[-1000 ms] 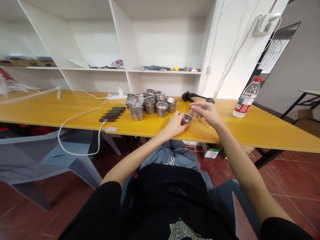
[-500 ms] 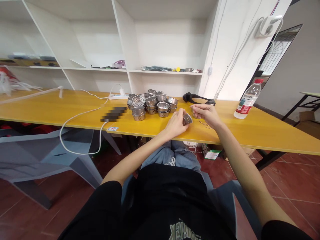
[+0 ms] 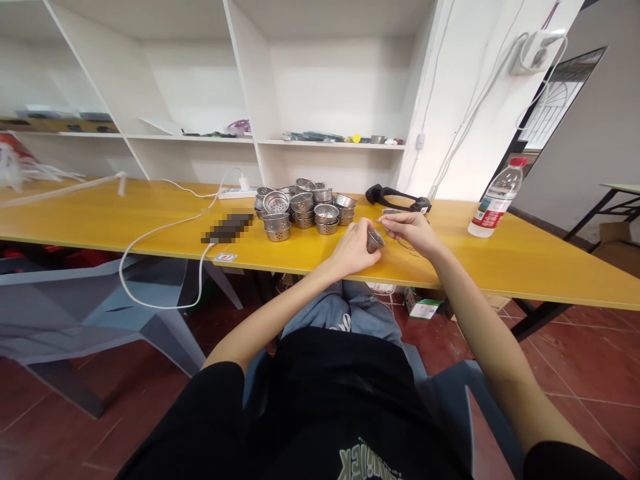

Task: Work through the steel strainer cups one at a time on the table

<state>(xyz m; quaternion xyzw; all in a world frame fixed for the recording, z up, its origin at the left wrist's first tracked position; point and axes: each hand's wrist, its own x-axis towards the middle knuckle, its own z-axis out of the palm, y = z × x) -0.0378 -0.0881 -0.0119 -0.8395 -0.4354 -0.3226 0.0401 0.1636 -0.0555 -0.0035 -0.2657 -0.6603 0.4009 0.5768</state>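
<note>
My left hand [image 3: 354,249] is closed around a small perforated metal strainer cup [image 3: 375,241], tilted on its side with its mouth facing right. Just right of the cup, my right hand [image 3: 407,228] is pinched, thumb against fingertips; whatever it holds is too small to name. Thin wire [image 3: 411,249] lies in loose curves on the table below my right hand. A metal rim [image 3: 391,211] shows partly behind that hand. To the left stand several more perforated strainer cups [image 3: 303,203], heaped and stacked.
The yellow table [image 3: 450,267] also bears a black curved device [image 3: 397,199], a water bottle [image 3: 495,200] with a red cap, a pixelated dark object [image 3: 227,229] on a white cable [image 3: 130,257], and a power strip [image 3: 235,193]. White shelves [image 3: 330,144] rise behind it.
My right hand has shifted slightly left, closer to the cup. The cup in my left hand has turned a little, and the metal rim behind my right hand now shows.
</note>
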